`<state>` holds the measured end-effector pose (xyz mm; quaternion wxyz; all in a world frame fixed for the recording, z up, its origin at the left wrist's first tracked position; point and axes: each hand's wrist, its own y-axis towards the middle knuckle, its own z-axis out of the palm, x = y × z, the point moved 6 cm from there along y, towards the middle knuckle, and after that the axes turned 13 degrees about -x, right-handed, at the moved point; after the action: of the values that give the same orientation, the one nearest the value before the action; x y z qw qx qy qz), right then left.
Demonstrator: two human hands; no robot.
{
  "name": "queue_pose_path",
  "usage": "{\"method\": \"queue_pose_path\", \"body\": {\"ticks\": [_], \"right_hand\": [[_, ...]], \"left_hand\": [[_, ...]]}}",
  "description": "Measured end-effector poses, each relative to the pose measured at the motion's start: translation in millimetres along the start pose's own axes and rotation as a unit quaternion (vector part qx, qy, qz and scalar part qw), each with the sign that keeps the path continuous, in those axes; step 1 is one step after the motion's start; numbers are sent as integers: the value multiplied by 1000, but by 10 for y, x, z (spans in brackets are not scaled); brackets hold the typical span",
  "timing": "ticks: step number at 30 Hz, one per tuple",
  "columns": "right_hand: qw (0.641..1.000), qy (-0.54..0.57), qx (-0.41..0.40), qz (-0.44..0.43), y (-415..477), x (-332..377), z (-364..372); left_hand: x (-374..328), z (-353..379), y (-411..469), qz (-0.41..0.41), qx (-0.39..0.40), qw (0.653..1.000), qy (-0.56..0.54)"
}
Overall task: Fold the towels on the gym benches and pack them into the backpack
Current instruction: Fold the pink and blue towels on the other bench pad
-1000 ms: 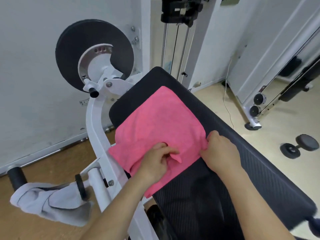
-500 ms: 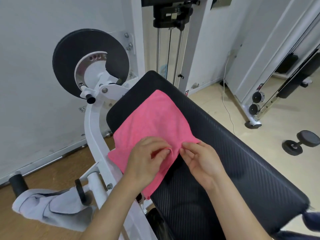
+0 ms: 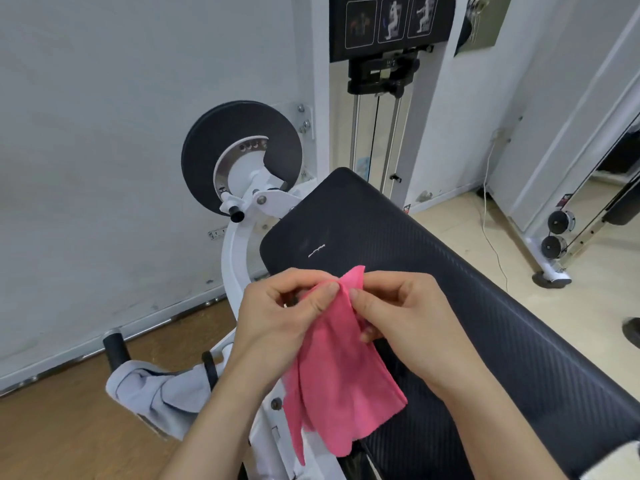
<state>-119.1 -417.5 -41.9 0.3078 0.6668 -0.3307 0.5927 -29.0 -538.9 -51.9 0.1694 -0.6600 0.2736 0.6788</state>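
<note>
Left hand [image 3: 277, 317] and right hand [image 3: 412, 323] pinch the pink towel [image 3: 339, 386] at its top edge, thumbs against forefingers, almost touching each other. It hangs lifted over the left edge of the bench pad [image 3: 450, 271], toward the near end. To fold cleanly, I judge the pinches should slide apart along the towel's edge to the corners, pulling it taut before laying it flat. Its long axis runs downward from the pinch, the loose end pointing toward the person, gathered in lengthwise creases.
</note>
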Motion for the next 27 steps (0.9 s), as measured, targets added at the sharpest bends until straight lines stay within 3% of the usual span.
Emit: {"method": "queue_pose_path", "body": {"ticks": [18, 27], "right_hand": [[982, -107, 29, -150, -361, 316, 94], [968, -139, 60, -198, -480, 428, 193]], "left_hand": [[-344, -191, -376, 27, -103, 993, -46], [-301, -224, -414, -37, -139, 987, -68]]}}
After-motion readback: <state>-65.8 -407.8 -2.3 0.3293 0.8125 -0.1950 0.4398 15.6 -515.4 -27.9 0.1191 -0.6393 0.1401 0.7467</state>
